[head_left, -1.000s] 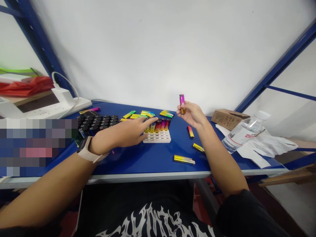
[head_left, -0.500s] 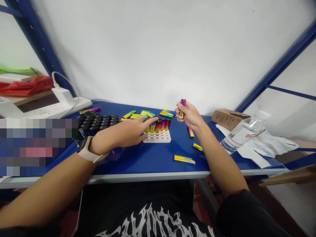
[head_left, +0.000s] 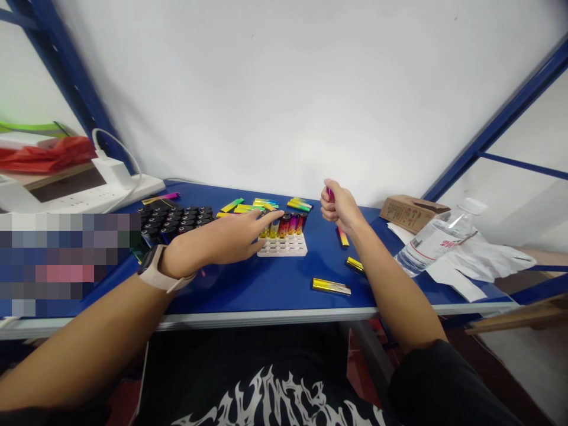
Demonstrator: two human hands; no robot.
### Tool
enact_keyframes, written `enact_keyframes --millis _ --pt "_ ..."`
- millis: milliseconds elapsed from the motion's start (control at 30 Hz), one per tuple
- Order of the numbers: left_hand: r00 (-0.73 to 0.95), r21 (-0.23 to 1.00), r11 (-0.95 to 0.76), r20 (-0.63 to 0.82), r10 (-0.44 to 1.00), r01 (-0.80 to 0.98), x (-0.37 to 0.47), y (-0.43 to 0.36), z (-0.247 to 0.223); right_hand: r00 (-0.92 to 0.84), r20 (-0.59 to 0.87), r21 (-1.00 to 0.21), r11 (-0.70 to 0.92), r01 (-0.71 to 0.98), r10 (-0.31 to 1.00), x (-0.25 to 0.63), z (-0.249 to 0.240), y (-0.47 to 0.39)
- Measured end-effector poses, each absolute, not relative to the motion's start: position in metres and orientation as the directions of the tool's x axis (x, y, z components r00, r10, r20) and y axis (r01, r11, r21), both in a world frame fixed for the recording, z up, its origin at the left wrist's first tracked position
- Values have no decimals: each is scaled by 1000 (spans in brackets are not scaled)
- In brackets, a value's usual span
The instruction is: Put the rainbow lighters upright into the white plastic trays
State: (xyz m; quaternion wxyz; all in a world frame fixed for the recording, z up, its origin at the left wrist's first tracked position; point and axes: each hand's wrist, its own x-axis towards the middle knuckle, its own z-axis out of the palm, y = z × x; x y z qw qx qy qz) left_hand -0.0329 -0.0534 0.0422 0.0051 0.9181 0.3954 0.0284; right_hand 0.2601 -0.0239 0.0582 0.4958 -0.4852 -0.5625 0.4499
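Note:
My right hand (head_left: 339, 206) is closed in a fist above the blue table, near the wall. It holds a slim, shiny casing (head_left: 330, 193), whose purple end shows below the thumb; the rest is hidden in the fingers. My left hand (head_left: 237, 235), with a watch on the wrist, lies with fingers stretched out along a white rack (head_left: 284, 251) full of holes. Several shiny casings (head_left: 293, 225) in red, purple and yellow stand upright in the rack's back part. The left fingers reach beside or over them; whether they touch is hard to tell.
Loose gradient-coloured casings (head_left: 331, 287) lie about the blue table (head_left: 266, 290). Several black cylinders (head_left: 171, 222) stand at the left, near a power strip (head_left: 148, 184). On the right are a cardboard box (head_left: 410, 214), a water bottle (head_left: 432, 245) and white plastic wrapping (head_left: 497, 261).
My right hand has turned and wrapped its fingers round the purple-and-yellow casing, with the thumb moved up to its top. The left hand has stayed in place.

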Motion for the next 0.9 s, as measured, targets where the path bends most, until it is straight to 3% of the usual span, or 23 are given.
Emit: enact_keyframes --millis 700,900 --pt "687 35 -689 53 725 724 -31 -55 44 49 224 -974 222 38 973 255 60 -28" --pt "693 23 -695 67 718 718 -31 -55 44 61 276 -957 269 113 959 254 59 -28"
